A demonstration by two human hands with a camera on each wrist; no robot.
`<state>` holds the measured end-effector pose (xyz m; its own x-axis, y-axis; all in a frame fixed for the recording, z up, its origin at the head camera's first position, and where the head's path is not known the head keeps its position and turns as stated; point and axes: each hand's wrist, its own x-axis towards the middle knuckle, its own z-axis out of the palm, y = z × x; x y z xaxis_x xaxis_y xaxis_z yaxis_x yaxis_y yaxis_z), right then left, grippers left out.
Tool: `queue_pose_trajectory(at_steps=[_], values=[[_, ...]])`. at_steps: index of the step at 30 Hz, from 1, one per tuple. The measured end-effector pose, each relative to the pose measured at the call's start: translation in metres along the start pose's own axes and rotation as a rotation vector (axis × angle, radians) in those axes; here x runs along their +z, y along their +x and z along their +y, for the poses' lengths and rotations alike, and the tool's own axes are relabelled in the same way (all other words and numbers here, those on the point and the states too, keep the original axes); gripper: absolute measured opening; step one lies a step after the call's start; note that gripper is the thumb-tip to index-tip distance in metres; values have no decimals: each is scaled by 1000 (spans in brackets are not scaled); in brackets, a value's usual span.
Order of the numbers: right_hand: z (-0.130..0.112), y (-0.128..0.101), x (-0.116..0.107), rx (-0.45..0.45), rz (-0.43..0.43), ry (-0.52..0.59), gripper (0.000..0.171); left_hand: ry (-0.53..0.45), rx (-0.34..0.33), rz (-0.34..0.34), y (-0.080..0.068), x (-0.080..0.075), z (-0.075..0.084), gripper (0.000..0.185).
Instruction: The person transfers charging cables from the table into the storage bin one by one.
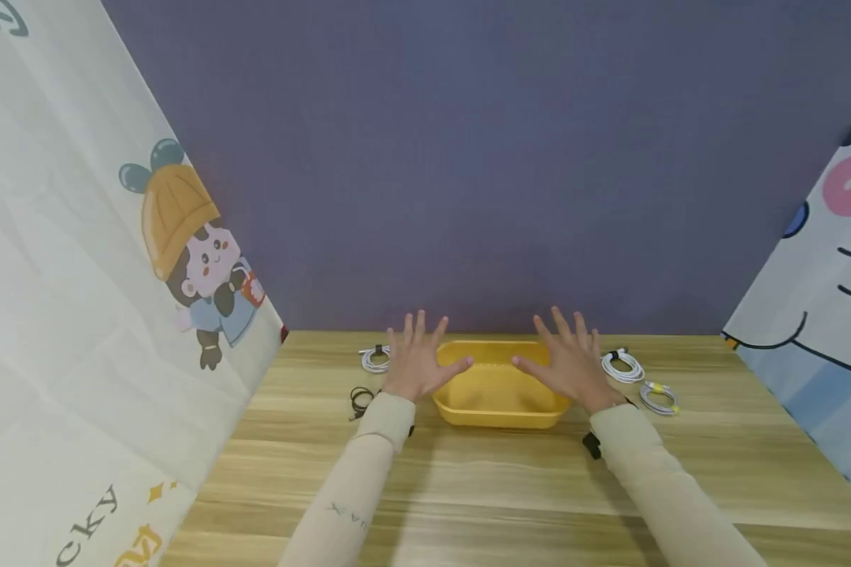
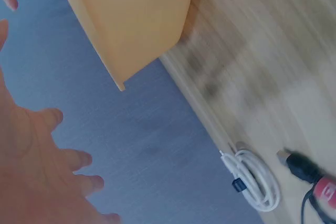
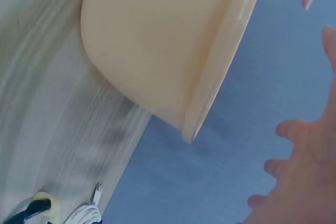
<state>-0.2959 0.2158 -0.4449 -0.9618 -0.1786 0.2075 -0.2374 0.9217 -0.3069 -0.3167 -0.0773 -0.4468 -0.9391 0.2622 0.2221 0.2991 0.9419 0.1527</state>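
Note:
A yellow plastic tub stands on the wooden table near the purple back wall. My left hand hovers over the tub's left end with fingers spread, holding nothing. My right hand hovers over the right end, likewise spread and empty. In the left wrist view the tub shows from outside, with my spread left hand below it. In the right wrist view the tub fills the top and my right hand is at the right edge.
A white coiled cable and a black cable lie left of the tub. Two white coiled cables lie to its right. Printed cloth screens stand on both sides. The white coil shows in the left wrist view.

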Motion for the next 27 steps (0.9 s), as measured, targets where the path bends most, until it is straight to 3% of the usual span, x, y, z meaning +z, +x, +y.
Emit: queue_pose_trajectory(at_steps=[7, 13, 19, 27], values=[[-5, -19, 1, -27, -7, 26, 97, -25, -2, 7, -10, 3, -3, 96], [-3, -40, 1, -61, -10, 69, 81, -88, -11, 3, -22, 8, -4, 87], [4, -58, -2, -71, 69, 126, 61, -329, -34, 84, -33, 22, -2, 71], [18, -70, -7, 4, 167, 239, 43, -707, -276, 109, -39, 36, 1, 51]])
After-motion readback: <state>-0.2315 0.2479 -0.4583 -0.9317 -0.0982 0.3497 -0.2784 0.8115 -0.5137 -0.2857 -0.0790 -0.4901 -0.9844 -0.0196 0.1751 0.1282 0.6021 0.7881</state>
